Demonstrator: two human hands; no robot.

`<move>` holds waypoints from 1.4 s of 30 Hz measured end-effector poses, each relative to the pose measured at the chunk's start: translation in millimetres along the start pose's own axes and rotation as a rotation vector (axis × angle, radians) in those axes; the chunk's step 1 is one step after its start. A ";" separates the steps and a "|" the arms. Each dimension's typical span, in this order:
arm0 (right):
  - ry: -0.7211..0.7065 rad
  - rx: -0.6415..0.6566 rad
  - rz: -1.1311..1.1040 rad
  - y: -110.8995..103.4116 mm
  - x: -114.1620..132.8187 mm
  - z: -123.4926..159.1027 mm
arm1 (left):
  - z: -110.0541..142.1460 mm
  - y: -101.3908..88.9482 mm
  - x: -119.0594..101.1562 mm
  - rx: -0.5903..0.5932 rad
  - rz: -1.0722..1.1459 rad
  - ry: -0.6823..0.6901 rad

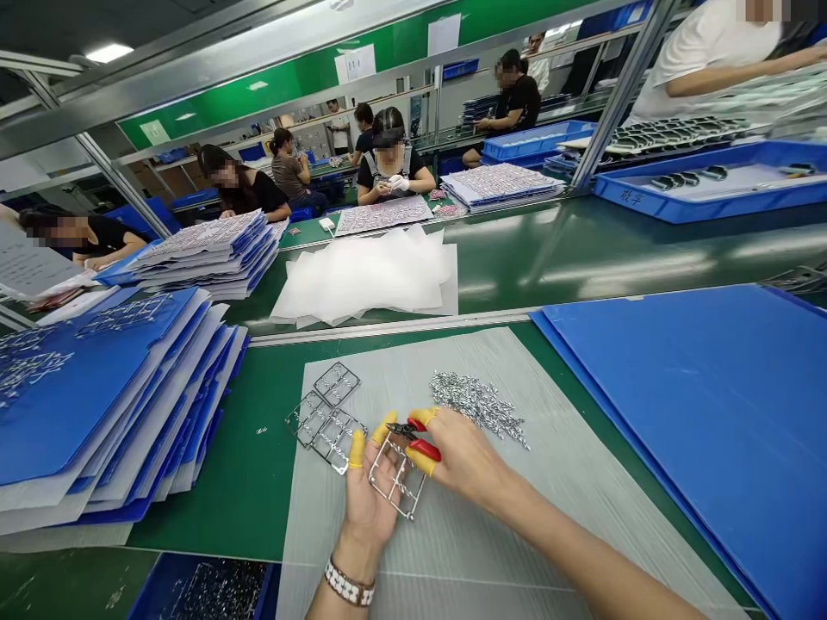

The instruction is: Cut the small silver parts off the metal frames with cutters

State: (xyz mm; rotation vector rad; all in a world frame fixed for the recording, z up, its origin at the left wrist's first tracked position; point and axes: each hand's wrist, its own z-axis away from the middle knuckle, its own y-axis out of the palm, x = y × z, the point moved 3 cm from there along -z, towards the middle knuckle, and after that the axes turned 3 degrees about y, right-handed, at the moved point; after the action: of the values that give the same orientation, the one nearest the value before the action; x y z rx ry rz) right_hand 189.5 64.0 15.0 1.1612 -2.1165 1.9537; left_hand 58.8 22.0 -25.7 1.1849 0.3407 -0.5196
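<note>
My left hand (371, 491), with yellow covers on the finger and thumb tips, holds a small metallic sprue frame (399, 489) of tiny parts. In my right hand (462, 456), also with yellow finger covers, is a pair of red-handled side cutters (419, 437). The jaws of the cutters are at the frame's upper edge, close to my left fingertips; whether they are closed on it I cannot tell. Several similar sprue frames (337, 383) lie just left of my hands on a translucent sheet (549, 534). Beyond my right hand is a pile of small silvery parts (478, 403).
At the left rises a stack of blue and white sheets (116, 413) with more frames on top. Blue sheets (698, 387) lie on the right. Below left is a blue bin (207, 590). White sheets (368, 275) lie across the bench, with several people (391, 164) working beyond.
</note>
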 end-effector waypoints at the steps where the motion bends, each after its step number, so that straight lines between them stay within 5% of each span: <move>1: 0.003 -0.002 0.017 0.0 0.0 2.2 | -1.1 0.0 1.5 -0.013 0.017 -0.005; 8: 0.056 0.083 0.215 -6.1 3.4 8.8 | -8.6 -7.5 5.5 -0.139 0.065 0.069; 15: 0.043 0.217 0.365 -13.2 17.6 2.7 | -9.1 -5.1 -1.1 -0.139 -0.079 0.166; 42: 0.008 0.218 0.481 -13.2 24.5 1.8 | -8.2 -2.5 -9.4 -0.140 -0.136 0.224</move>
State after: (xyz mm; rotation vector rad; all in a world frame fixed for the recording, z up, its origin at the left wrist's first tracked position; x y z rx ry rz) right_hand 179.7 51.5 37.9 0.7011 -2.3997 2.4249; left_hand 49.7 30.9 -25.6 1.0902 0.6438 -0.4736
